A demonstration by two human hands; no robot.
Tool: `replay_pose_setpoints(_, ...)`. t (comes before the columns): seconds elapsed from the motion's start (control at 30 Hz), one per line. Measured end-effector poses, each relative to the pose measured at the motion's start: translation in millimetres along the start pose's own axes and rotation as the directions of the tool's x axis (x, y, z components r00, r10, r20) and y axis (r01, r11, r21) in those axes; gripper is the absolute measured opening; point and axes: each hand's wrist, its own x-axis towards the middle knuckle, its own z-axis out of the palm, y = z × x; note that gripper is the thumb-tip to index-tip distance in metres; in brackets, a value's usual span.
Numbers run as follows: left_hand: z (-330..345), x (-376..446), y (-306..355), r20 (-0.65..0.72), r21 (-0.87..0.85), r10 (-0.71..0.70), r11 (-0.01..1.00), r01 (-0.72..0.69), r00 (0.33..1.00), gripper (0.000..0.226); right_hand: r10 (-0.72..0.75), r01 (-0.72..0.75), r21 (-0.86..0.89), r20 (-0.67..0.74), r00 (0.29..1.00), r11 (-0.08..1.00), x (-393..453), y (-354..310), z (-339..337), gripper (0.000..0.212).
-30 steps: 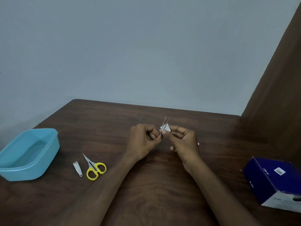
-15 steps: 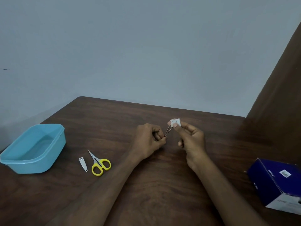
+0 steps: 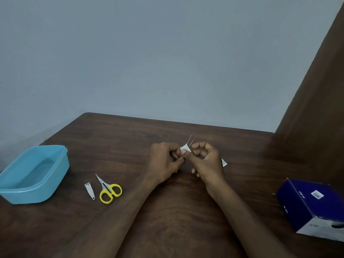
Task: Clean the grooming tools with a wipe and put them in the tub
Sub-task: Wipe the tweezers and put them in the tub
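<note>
My left hand (image 3: 165, 161) pinches the base of thin metal tweezers (image 3: 191, 140), whose two tips stick up and away above my fingers. My right hand (image 3: 206, 161) pinches a small white wipe (image 3: 186, 147) around the tweezers just above the left fingers. Both hands hover over the middle of the dark wooden table (image 3: 167, 211). A light blue tub (image 3: 33, 174) stands at the left edge. Yellow-handled scissors (image 3: 108, 189) and a small silver nail clipper (image 3: 89, 190) lie side by side to the right of the tub.
A dark blue box (image 3: 314, 205) with a white end lies at the right edge of the table. A small white wrapper (image 3: 224, 162) peeks out behind my right hand. A brown wooden panel rises at the right; a grey wall stands behind.
My right hand has slid the wipe down from the tweezer tips toward the base, so the tips show again. The view has shifted slightly.
</note>
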Motion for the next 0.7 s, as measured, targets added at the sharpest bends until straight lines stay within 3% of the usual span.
replay_pose_setpoints(0.17,3.6,-0.6,-7.3,0.025,0.077,0.04,0.996,-0.041,0.999,0.031,-0.024,0.026,0.051,-0.027,0.999,0.998,3.2,1.7,-2.8,0.014)
replay_pose_setpoints(0.43,0.5,-3.2,-2.0,-0.029,0.195,0.06,0.979,-0.053,0.998,0.036,-0.04,0.04,-0.022,0.016,0.999,0.999,3.1,3.4,-2.2,0.014)
replay_pose_setpoints(0.6,-1.8,-9.7,7.9,0.002,0.385,0.09,0.919,-0.084,0.996,0.017,-0.051,0.063,0.064,-0.174,0.983,0.996,10.0,2.3,-6.4,0.017)
replay_pose_setpoints(0.7,-5.2,-15.4,11.0,-0.009,0.465,0.022,0.885,-0.015,1.0,0.022,-0.074,0.124,0.186,-0.255,0.964,0.975,10.0,-5.5,-12.5,0.019)
